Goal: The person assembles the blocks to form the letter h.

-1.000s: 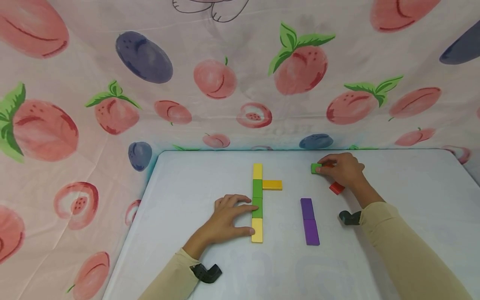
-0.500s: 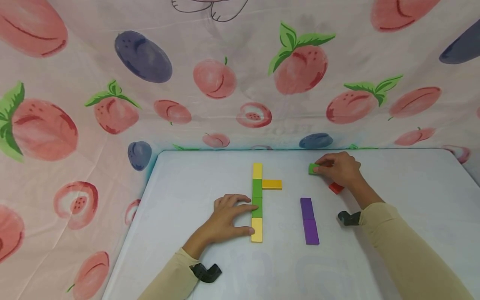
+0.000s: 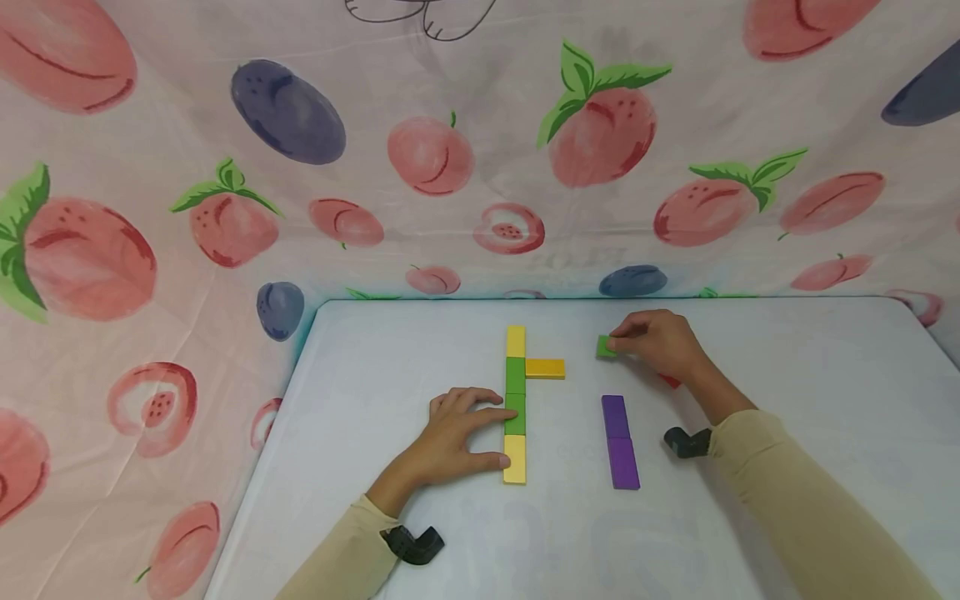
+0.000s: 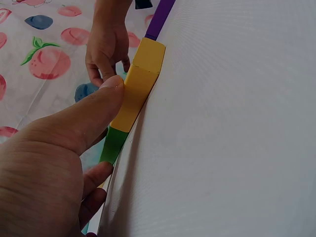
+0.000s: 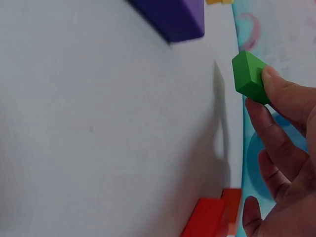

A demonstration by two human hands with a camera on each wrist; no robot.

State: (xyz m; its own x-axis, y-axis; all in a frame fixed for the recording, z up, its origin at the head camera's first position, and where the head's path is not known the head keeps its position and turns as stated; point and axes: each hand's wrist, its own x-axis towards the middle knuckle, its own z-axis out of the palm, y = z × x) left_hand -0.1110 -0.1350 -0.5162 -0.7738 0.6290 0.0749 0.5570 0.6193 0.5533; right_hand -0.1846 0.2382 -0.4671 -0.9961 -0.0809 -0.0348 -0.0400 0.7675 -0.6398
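A straight row of blocks runs away from me in the head view: a yellow block (image 3: 515,471), two green blocks (image 3: 515,375) and another yellow block (image 3: 516,341). My left hand (image 3: 453,437) rests against the row's left side, thumb on the near yellow block and index finger on a green one. A darker yellow block (image 3: 547,369) juts out to the right. My right hand (image 3: 663,343) pinches a loose green block (image 5: 248,76) between thumb and fingers, above the table in the right wrist view. Part of that block is hidden by the thumb.
Two purple blocks (image 3: 623,463) lie end to end right of the row. A red block (image 5: 205,217) and an orange-red block (image 5: 231,205) lie beneath my right hand. The white table (image 3: 420,350) ends at a fruit-print cloth (image 3: 337,250) behind.
My right hand has moved left and slightly nearer with the green block, away from the red blocks. The left hand and the row have stayed still.
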